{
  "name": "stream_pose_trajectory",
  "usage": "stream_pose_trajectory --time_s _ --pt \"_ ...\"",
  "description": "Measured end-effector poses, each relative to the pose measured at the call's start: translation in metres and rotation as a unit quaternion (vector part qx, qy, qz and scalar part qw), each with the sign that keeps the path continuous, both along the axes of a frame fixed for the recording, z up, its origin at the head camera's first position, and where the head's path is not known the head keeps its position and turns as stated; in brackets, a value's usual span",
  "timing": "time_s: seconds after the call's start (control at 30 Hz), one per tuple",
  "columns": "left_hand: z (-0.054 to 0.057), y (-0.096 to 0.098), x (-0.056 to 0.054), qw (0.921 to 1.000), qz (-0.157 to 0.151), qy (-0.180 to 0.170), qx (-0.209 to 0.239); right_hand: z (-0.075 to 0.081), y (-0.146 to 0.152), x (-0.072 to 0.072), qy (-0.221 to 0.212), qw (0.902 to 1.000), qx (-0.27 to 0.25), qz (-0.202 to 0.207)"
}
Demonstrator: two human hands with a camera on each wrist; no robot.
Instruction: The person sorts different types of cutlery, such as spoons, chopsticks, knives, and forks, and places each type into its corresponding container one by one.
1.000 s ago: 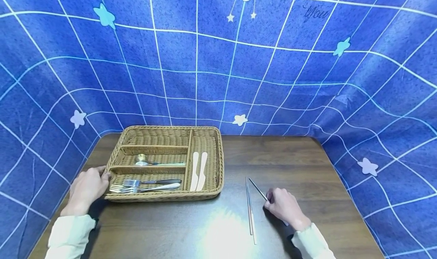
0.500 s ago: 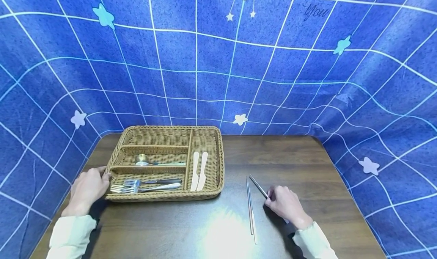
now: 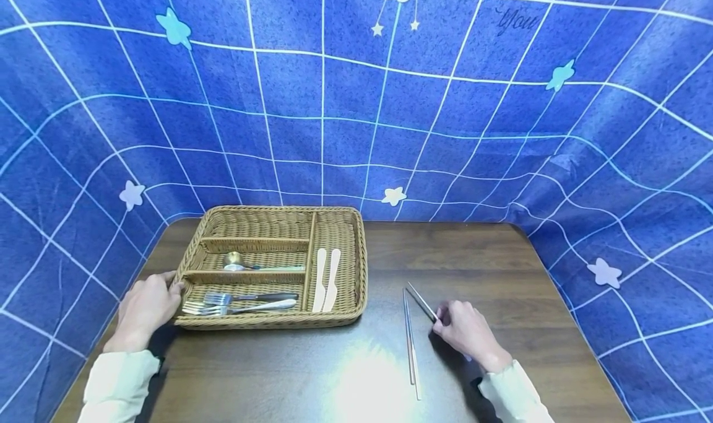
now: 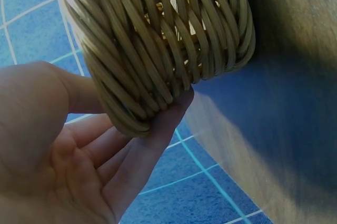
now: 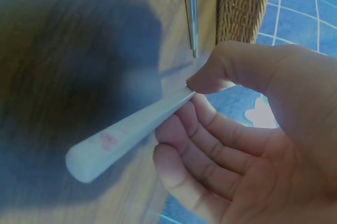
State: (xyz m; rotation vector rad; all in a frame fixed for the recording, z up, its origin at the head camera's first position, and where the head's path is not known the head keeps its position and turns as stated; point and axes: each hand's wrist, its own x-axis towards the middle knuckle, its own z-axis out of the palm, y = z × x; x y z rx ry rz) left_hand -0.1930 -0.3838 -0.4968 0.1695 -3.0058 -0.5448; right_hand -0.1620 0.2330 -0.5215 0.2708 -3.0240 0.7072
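Note:
My left hand (image 3: pixel 146 305) grips the left end of a wicker cutlery basket (image 3: pixel 267 322). In the left wrist view, thumb and fingers lie on either side of the woven rim (image 4: pixel 131 39). Over the table to the right, my right hand (image 3: pixel 465 330) pinches a chopstick (image 5: pixel 121 134) between thumb and fingertips. Its white handle end carries a pink flower and points back past the palm. The thin metal end slants forward and left in the head view. Just left of that hand, two more chopsticks (image 3: pixel 410 348) lie close together on the table.
Two pale knives (image 3: pixel 325 280) lie in the basket's right compartment. Forks (image 3: pixel 239 305) fill part of the front compartment, and spoons (image 3: pixel 236 263) lie in the middle one. A blue curtain (image 3: pixel 356 101) with white lines rises behind and beside the wooden table (image 3: pixel 434 249).
The held chopstick's tip has risen slightly forward, away from the two lying on the table. My left hand and the basket stay in place.

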Motion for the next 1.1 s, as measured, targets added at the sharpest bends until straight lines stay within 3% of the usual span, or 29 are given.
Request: stream_pose_trajectory --time_s 0.17,0.33,0.5,0.63,0.7,0.77,0.83,0.93,1.1 --pt "0.000 -0.001 0.001 1.0000 -0.007 -0.003 -0.001 0.003 -0.003 -0.005 -0.006 0.9998 -0.015 0.009" --pt "0.001 -0.001 -0.001 0.9999 -0.013 -0.004 0.001 0.010 -0.008 -0.014 0.035 0.9985 -0.019 0.038" --pt "0.002 -0.002 -0.003 0.9997 -0.021 -0.008 0.005 0.025 -0.023 -0.028 0.079 0.9923 -0.022 0.093" --pt "0.006 0.001 -0.003 0.9996 -0.012 -0.024 0.006 0.043 -0.040 -0.040 0.090 0.9841 -0.021 0.152" --pt "0.010 0.008 -0.004 0.9999 -0.008 -0.005 0.008 0.053 -0.049 -0.046 0.094 0.9784 -0.019 0.183" --pt "0.016 0.021 -0.004 0.9992 -0.013 0.035 0.011 0.061 -0.058 -0.052 0.101 0.9706 -0.013 0.218" --pt "0.025 0.042 -0.004 0.9956 -0.038 0.084 0.015 0.069 -0.067 -0.057 0.106 0.9614 -0.009 0.254" --pt "0.043 0.084 -0.003 0.9843 -0.114 0.134 0.009 0.076 -0.082 -0.064 0.111 0.9480 0.001 0.298" --pt "0.065 0.155 -0.002 0.9475 -0.274 0.164 -0.014 0.082 -0.107 -0.070 0.094 0.9382 0.024 0.332"
